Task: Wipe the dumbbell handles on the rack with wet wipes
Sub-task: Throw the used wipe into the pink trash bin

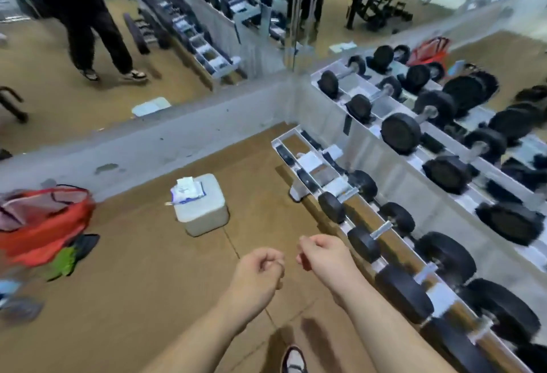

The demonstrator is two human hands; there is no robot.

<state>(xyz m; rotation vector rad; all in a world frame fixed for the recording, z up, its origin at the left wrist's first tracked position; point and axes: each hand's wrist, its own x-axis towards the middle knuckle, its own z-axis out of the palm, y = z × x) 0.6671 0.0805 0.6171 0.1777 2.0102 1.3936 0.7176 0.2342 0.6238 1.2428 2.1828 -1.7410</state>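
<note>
A white two-tier dumbbell rack (299, 189) runs along the right, loaded with black dumbbells (364, 242) that have metal handles (381, 229). A pack of wet wipes (188, 190) with a sheet sticking up lies on a white box (204, 213) on the floor, ahead and left of my hands. My left hand (260, 269) and my right hand (322, 254) hover side by side above the brown floor, both curled into loose fists with nothing visible in them. My right hand is just left of the lower tier.
A red bag (44, 218) with green and dark items lies at the left. Mirrored walls meet in the far corner above a grey base (148, 150) and reflect a standing person, the rack and a bench. My shoe (293, 361) shows at the bottom.
</note>
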